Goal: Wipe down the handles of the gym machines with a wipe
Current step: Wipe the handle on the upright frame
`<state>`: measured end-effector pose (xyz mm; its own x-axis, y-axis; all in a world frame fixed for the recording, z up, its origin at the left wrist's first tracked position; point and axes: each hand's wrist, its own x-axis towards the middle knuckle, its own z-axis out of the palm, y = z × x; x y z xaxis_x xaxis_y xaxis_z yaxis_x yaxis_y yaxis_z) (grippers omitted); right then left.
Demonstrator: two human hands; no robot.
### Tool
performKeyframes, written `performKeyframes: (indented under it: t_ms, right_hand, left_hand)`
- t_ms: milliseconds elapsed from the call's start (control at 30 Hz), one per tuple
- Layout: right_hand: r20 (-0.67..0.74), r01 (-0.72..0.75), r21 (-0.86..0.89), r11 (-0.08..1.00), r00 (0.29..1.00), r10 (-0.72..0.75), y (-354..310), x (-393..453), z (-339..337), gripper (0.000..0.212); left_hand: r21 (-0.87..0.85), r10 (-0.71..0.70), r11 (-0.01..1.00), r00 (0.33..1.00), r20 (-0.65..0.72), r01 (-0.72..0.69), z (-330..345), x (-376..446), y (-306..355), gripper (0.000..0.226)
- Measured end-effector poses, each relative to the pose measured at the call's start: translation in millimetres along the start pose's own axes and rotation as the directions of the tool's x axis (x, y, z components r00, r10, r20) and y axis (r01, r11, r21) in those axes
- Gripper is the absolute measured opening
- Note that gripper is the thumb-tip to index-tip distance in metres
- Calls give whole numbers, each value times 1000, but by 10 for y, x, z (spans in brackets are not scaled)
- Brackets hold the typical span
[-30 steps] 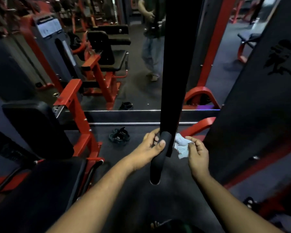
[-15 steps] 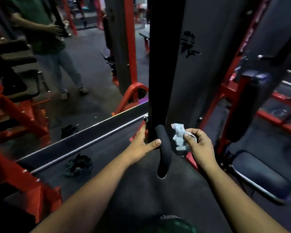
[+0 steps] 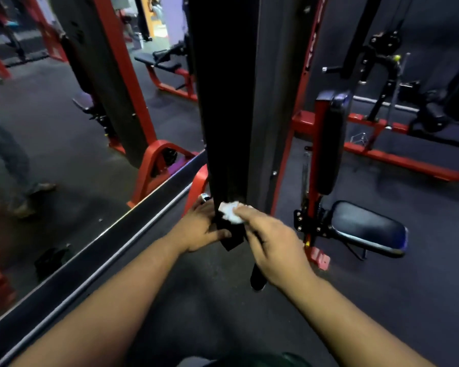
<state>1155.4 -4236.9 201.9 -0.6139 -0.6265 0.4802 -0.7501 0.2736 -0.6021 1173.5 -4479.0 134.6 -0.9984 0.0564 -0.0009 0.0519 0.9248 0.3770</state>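
A black padded handle [image 3: 231, 241] hangs from a wide black machine arm [image 3: 223, 102] in the middle of the head view. My left hand [image 3: 196, 229] grips the handle from the left, thumb across its front. My right hand [image 3: 272, 242] pinches a crumpled white wipe [image 3: 231, 211] and presses it against the top of the handle. The handle's lower end [image 3: 257, 279] sticks out below my right hand; the middle of the handle is hidden behind it.
A mirror [image 3: 64, 154] with a metal bottom rail [image 3: 117, 234] fills the left side and reflects a person's legs [image 3: 8, 165]. A red-framed machine with a black seat pad [image 3: 368, 226] and upright pad [image 3: 329, 144] stands close on the right. Dark rubber floor lies below.
My right hand has brought the wipe from beside the handle onto its top. My left hand has closed round the handle. The view has swung right.
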Motion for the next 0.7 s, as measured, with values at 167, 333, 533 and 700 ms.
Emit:
performKeyframes:
  t_ms: [167,333,533,700]
  right_hand:
    - [-108,-34,-199,979,994,12,-109,-111,348,35]
    - [-371,-305,-367,879,914,162,-358,-19,548,26]
    - [-475,-593,-568,571,803,360,-436,172,752,41]
    - [-624,-720,-270,640,637,453,-394,-43,810,32]
  left_hand:
    - [55,235,968,963,131,-244,-80,311,-192,101]
    - [94,315,939,937,152,-331,-124,455,-209,116]
    - [119,334,927,927,172,-356,-175,461,-175,102]
    - [162,361,909,920,151,-383,-186,444,-154,90]
